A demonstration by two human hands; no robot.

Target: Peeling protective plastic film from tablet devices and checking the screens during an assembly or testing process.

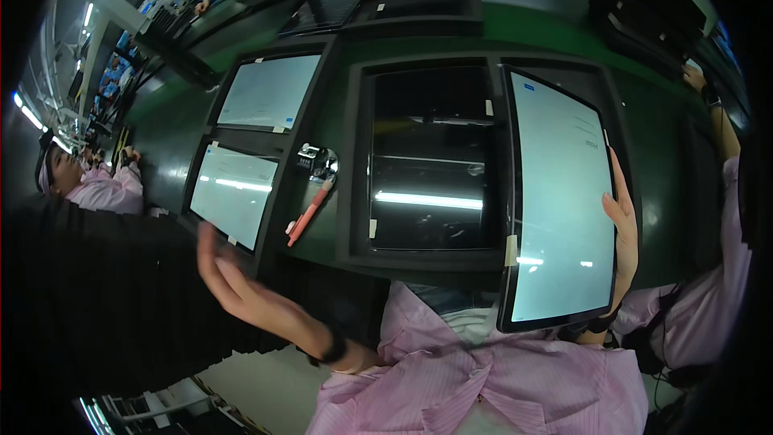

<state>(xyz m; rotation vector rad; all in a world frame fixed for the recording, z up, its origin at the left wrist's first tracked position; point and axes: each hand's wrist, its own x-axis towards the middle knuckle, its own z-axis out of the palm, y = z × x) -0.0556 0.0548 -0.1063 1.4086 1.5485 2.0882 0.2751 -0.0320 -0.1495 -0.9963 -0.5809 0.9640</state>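
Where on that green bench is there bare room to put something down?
Bare green surface lies left of the two lit tablets, and a strip right of the tablet in the right hand. Trays and a red pen crowd the middle. The left hand hovers open.

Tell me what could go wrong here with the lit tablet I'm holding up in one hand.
The right hand alone grips the large lit white-screen tablet by one edge, while the open left hand is away from it, so the tablet might slip or tip. Its lower corner hangs past the green workbench edge, so a drop could miss the bench. Swinging it could knock the dark-screened tablet in the black tray beside it.
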